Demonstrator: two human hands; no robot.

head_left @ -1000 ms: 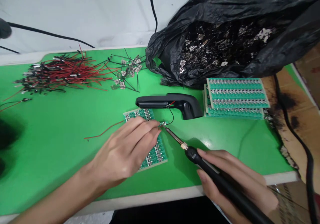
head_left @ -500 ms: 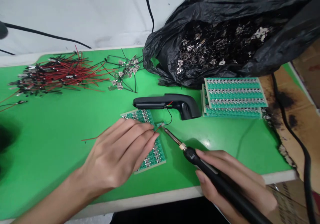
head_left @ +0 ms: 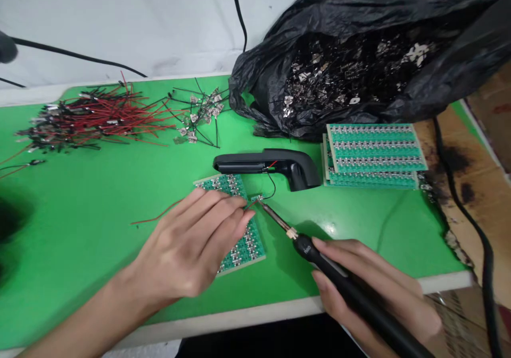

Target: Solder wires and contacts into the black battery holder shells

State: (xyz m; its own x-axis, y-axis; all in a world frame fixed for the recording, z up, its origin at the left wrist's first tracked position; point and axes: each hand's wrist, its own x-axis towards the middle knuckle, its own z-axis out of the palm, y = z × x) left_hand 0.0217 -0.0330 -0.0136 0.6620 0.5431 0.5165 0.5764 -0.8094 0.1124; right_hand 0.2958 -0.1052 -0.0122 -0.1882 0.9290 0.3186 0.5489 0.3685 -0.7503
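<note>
My left hand rests over a green circuit board panel on the green table, its fingertips pinching a thin red wire at the panel's far right corner. My right hand grips a black soldering iron, held like a pen, with its metal tip touching that same corner by the fingertips. Just beyond lies a black handheld housing, with a black wire looping from it down to the solder point.
A stack of green circuit board panels sits at the right. Behind it, an open black plastic bag holds metal tabs. A pile of red and black wires and loose tabbed wires lie at the back left. Cardboard and a black cable flank the right edge.
Almost nothing has moved. My left fingers shifted slightly on the red wire, and the view drifted a little; the iron's tip stays at the same corner.
</note>
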